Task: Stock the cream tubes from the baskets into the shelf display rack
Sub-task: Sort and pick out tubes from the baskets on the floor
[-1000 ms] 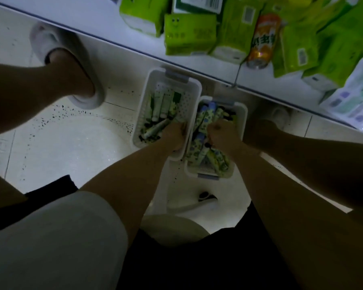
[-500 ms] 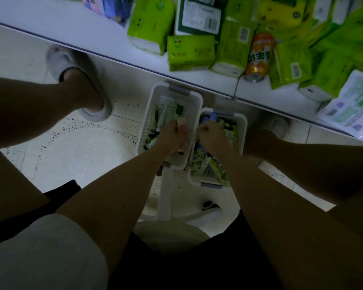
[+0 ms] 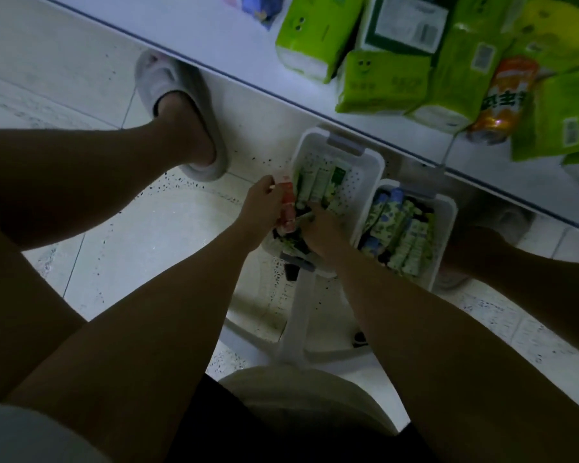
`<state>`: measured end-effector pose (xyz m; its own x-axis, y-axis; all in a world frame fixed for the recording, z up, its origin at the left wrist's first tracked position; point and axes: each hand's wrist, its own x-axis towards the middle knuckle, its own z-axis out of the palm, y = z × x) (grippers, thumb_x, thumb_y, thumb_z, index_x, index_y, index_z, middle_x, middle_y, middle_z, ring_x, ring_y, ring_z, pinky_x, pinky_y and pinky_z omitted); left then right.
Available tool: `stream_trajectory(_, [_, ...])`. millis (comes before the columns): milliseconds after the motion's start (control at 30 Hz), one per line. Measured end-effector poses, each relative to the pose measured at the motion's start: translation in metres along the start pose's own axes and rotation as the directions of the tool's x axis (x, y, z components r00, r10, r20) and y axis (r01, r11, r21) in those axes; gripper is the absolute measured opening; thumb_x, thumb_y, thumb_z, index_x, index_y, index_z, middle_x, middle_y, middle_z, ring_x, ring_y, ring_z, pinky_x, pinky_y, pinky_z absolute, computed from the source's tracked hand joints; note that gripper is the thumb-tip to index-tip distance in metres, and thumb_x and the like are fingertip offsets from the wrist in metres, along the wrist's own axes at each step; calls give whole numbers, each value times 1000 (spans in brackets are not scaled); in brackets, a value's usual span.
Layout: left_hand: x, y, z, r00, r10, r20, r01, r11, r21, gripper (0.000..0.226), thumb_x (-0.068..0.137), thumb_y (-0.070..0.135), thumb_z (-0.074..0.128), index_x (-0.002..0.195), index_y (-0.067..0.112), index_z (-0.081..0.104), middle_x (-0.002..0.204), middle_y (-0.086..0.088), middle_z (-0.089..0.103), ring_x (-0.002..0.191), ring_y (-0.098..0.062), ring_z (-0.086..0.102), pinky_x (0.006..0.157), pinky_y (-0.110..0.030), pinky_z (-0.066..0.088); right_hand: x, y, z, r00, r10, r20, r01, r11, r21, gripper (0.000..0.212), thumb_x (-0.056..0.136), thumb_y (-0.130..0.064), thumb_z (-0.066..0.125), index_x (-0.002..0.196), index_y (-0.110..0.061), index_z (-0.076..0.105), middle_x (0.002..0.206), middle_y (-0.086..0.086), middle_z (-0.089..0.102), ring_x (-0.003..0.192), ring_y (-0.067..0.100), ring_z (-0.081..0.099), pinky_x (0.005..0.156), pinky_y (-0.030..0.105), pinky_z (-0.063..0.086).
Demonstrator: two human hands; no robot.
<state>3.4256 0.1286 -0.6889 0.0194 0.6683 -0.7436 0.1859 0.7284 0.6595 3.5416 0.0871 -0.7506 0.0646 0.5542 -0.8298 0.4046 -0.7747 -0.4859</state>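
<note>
Two white perforated baskets sit on the floor below the shelf edge. The left basket (image 3: 365,168) holds several green cream tubes (image 3: 318,183). The right basket (image 3: 443,235) is packed with green and blue patterned tubes (image 3: 401,235). My left hand (image 3: 261,205) grips a red and white tube (image 3: 288,208) at the left basket's near left rim. My right hand (image 3: 321,228) reaches into the near end of the left basket, fingers curled among dark and green tubes; what it holds is hidden.
A white shelf (image 3: 214,38) runs across the top, stacked with green tissue packs (image 3: 381,81) and an orange can (image 3: 502,101). My slippered foot (image 3: 181,115) stands left of the baskets. A white stool frame (image 3: 298,322) lies under my arms.
My right hand has crossed from the right basket into the left one. My left hand has lifted a red and white tube toward the basket's left rim. The view shifted left.
</note>
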Motion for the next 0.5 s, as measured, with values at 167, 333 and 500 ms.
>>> stream_trajectory(167, [3,-7,-3,999,-40,-5,40,999,-26,22,97,19,47,113,14,60,100,-5,66,85,-20,66,82,-42,58,-1,-7,0,982,-38,-185,19,995,-103,11,98,-10,43,99,-7,54,88,5,53,85,21,49,72,22,42])
stream_trajectory(333, [-2,-5,-15,997,-79,9,79,996,-31,24,98,19,46,116,12,60,103,-9,65,89,-24,66,80,-43,58,-14,-4,-6,955,-134,-265,112,989,-97,16,95,-2,46,96,-4,62,86,4,55,83,20,53,68,29,40])
stream_trajectory(500, [-8,11,-26,995,-102,14,102,994,-25,16,98,18,47,107,11,59,92,-7,62,77,-22,62,68,-35,57,-35,-5,-26,949,-255,-188,252,967,-38,18,96,-3,52,107,-15,46,78,8,51,65,23,49,52,28,39])
